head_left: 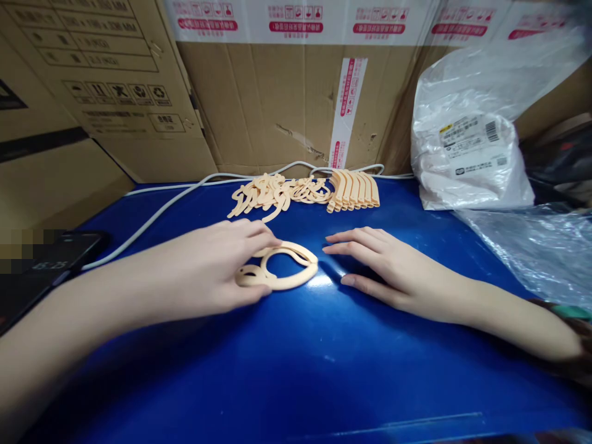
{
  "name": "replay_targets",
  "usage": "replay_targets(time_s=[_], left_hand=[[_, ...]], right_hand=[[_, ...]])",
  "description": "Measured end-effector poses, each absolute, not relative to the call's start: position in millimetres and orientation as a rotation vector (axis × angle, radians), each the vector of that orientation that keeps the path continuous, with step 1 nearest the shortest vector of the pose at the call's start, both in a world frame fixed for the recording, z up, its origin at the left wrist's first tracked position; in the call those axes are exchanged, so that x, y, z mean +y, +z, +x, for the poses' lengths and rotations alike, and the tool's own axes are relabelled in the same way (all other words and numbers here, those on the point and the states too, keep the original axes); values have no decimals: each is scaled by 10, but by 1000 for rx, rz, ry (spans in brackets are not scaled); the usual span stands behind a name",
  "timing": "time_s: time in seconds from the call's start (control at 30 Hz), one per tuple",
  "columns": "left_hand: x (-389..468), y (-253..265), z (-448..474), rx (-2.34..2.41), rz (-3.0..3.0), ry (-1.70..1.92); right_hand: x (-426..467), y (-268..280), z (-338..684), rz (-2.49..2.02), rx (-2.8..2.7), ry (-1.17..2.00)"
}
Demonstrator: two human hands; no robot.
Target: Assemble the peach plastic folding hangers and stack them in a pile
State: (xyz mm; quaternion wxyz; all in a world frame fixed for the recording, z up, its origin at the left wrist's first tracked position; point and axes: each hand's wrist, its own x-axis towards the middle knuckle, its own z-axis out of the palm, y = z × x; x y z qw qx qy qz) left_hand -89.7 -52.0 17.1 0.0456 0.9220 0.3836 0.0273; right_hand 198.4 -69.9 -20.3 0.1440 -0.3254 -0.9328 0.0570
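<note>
Left hand [231, 262] closed on the left end of a cream looped piece [293, 282]. Piece smooth and pale, almond-shaped, two curved strips meeting in a blunt point at right; smaller rounded loop beside the thumb. From my remote seat I see the left hand's back upward, fingers on the far edge, thumb on the near. Right hand [398, 265] holds nothing: fingers extended, thumb apart, tips toward the piece, not touching. Piece juts rightward from the left grip, between both hands, on or just over the blue tabletop [296, 370]; I cannot tell which. Beyond: heaped curved cream parts [266, 192], then a neat row of curved strips [354, 191].
</note>
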Motion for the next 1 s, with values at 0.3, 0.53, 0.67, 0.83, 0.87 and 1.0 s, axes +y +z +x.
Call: replay_targets(time_s=[0.3, 0.53, 0.67, 0.83, 0.87, 1.0], left_hand=[[-161, 51, -1093, 1318, 2885, 54], [-160, 7, -1032, 1386, 2866, 95], [-185, 7, -993, 1420, 2840, 98], [-215, -2, -964, 1460, 2838, 88], [-221, -3, -960, 1457, 2844, 92], [-255, -6, -912, 1408, 2886, 171]], right_hand=[[-719, -189, 2006, -959, -2715, 218], [-712, -183, 2030, -957, -2724, 225], [-712, -181, 2031, -958, -2726, 221], [-712, -180, 2026, -961, -2730, 213], [-711, -180, 2025, -959, -2733, 211], [-708, -175, 2026, -950, -2735, 204]])
